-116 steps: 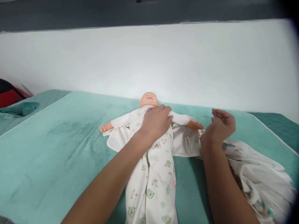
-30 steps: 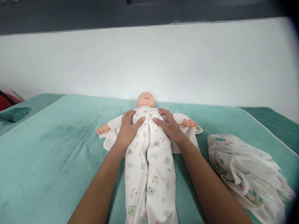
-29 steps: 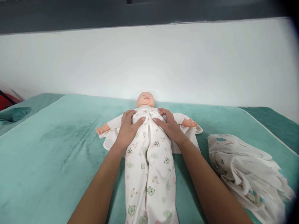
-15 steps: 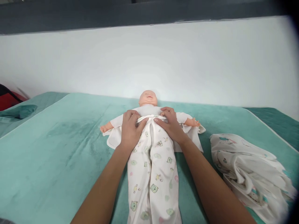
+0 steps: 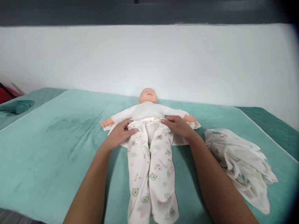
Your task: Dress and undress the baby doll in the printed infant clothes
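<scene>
Pale teal plush cloth (image 5: 70, 140) spreads wide before us, meeting a plain white wall (image 5: 149, 56) at its far edge. Both our hands rest at the waist of a pair of white printed trousers (image 5: 161, 177). Our right hand (image 5: 181, 126) pinches the waistband (image 5: 149, 119) near one end between thumb and fingers. Our left hand (image 5: 118, 133) touches the opposite end, fingertips at the edge and thumb on the front; we cannot tell whether it grips the fabric. Green bear faces and small yellow figures dot the trousers, which cover the lower body and legs of a baby doll (image 5: 148, 95). We see white fabric in the opening at the crotch. The doll lies face up, head toward the wall, arms stretched out to both sides, in a white long-sleeved top (image 5: 147, 111). Beneath its arms and torso lies a spread white garment (image 5: 179, 140). Beyond our right forearm sits a crumpled bundle of white printed cloth (image 5: 240, 165). Darker green fabric (image 5: 268, 124) shows past the plush cloth's right border, and something red and black (image 5: 8, 95) stands at the left edge.
</scene>
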Motion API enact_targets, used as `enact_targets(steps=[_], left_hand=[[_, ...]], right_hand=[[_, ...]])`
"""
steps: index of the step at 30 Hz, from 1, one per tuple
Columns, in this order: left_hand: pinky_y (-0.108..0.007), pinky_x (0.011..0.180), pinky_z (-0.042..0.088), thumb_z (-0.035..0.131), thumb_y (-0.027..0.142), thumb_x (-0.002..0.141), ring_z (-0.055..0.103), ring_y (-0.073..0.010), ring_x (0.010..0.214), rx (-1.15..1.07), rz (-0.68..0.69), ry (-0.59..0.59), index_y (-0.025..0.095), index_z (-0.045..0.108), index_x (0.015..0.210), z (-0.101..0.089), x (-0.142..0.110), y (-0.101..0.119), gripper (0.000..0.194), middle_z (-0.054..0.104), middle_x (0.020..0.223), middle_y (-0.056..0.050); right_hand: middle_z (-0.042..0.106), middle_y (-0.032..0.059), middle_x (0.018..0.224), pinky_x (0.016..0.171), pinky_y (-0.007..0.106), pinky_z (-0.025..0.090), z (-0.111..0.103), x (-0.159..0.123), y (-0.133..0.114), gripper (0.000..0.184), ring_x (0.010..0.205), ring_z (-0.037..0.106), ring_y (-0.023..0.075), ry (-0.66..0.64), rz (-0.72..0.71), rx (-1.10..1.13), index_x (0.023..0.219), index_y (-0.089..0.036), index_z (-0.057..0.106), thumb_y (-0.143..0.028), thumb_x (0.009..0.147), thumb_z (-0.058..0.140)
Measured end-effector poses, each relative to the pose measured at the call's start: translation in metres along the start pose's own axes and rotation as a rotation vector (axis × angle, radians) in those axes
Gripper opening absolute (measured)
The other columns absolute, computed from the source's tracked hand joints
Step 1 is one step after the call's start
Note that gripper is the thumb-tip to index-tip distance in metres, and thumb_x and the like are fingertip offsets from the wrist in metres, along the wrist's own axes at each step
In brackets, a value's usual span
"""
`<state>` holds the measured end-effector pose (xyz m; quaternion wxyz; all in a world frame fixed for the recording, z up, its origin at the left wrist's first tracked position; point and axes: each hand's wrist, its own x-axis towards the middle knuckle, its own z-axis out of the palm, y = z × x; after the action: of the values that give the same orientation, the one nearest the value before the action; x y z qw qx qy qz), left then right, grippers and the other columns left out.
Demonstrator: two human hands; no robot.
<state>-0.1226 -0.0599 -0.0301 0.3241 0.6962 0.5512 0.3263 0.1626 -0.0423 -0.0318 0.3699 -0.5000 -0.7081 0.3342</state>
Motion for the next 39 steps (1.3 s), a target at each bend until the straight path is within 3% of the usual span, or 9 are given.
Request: enact_targets(steps=[5,11,16,20,23,25,29,32,39], left_hand=[[-0.034,0.088,0.05,0.083,0.04,0.067,0.061,-0.0256,0.113,-0.333,-0.041,-0.345,0.026,0.055,0.124,-0.019,-0.017,-0.013,0.065,0.063,0.125,-0.007],[-0.026,0.065,0.042,0.076,0.041,0.072,0.055,-0.0153,0.073,-0.216,-0.036,0.054,0.02,0.057,0.083,0.009,-0.031,-0.012,0.031,0.058,0.077,0.003],[-0.025,0.067,0.038,0.063,0.028,0.076,0.047,-0.0141,0.071,-0.11,0.058,0.381,0.021,0.053,0.079,0.032,-0.04,-0.013,0.012,0.051,0.072,0.004],[-0.026,0.075,0.043,0.065,0.036,0.078,0.054,-0.0166,0.084,-0.243,0.028,0.103,0.021,0.058,0.099,0.025,-0.05,-0.015,0.027,0.058,0.091,0.001],[-0.027,0.078,0.046,0.076,0.041,0.071,0.057,-0.0187,0.092,-0.309,-0.001,-0.107,0.022,0.054,0.115,0.017,-0.06,-0.016,0.053,0.059,0.105,-0.001],[-0.026,0.072,0.044,0.077,0.039,0.068,0.056,-0.017,0.085,-0.296,0.005,-0.135,0.021,0.055,0.106,0.018,-0.066,-0.015,0.047,0.058,0.096,0.001],[-0.025,0.062,0.034,0.062,0.025,0.07,0.044,-0.0137,0.068,-0.079,0.057,0.152,0.02,0.048,0.069,0.031,-0.073,-0.014,0.015,0.047,0.067,0.005],[-0.025,0.063,0.034,0.055,0.02,0.068,0.042,-0.0139,0.068,-0.084,0.031,0.342,0.021,0.046,0.069,0.037,-0.078,-0.011,0.008,0.047,0.066,0.005],[-0.027,0.074,0.046,0.07,0.037,0.07,0.056,-0.0204,0.09,-0.251,-0.02,-0.097,0.02,0.057,0.112,0.022,-0.11,-0.002,0.046,0.063,0.1,-0.002]], right_hand=[[0.063,-0.0017,0.084,0.065,0.028,0.041,-0.021,-0.021,0.002,0.037,0.074,0.053,0.017,-0.256,0.01,0.094,0.091,-0.021,0.066,-0.047,0.069,0.081],[0.046,-0.006,0.063,0.059,0.027,0.031,0.01,-0.05,-0.005,0.028,0.064,0.043,0.0138,0.026,0.039,-0.002,0.067,-0.021,0.052,-0.038,0.072,0.074],[0.047,-0.0053,0.062,0.063,0.029,0.032,0.036,-0.062,-0.008,0.014,0.065,0.044,0.0154,0.354,-0.033,-0.088,0.066,-0.023,0.046,-0.024,0.075,0.057],[0.059,-0.0031,0.079,0.071,0.029,0.04,0.022,-0.07,-0.003,0.012,0.077,0.052,0.0178,0.082,0.036,0.023,0.08,-0.022,0.058,-0.034,0.08,0.06],[0.065,-0.0016,0.092,0.071,0.03,0.045,0.01,-0.08,-0.004,0.036,0.083,0.057,0.0204,-0.203,0.095,0.126,0.099,-0.022,0.064,-0.044,0.073,0.074],[0.065,-0.0019,0.088,0.067,0.028,0.043,0.012,-0.088,-0.007,0.038,0.081,0.057,0.0202,-0.227,0.089,0.12,0.096,-0.021,0.065,-0.044,0.069,0.078],[0.049,-0.0046,0.064,0.059,0.027,0.032,0.038,-0.1,-0.014,0.023,0.066,0.046,0.0159,0.102,0.003,-0.058,0.065,-0.022,0.049,-0.034,0.074,0.067],[0.045,-0.0053,0.063,0.061,0.027,0.032,0.055,-0.106,-0.015,0.017,0.065,0.043,0.0156,0.315,-0.03,-0.052,0.068,-0.023,0.044,-0.028,0.077,0.058],[0.063,-0.0029,0.085,0.069,0.029,0.043,0.042,-0.13,-0.018,0.025,0.078,0.056,0.019,-0.006,0.078,0.072,0.091,-0.024,0.059,-0.042,0.077,0.069]])
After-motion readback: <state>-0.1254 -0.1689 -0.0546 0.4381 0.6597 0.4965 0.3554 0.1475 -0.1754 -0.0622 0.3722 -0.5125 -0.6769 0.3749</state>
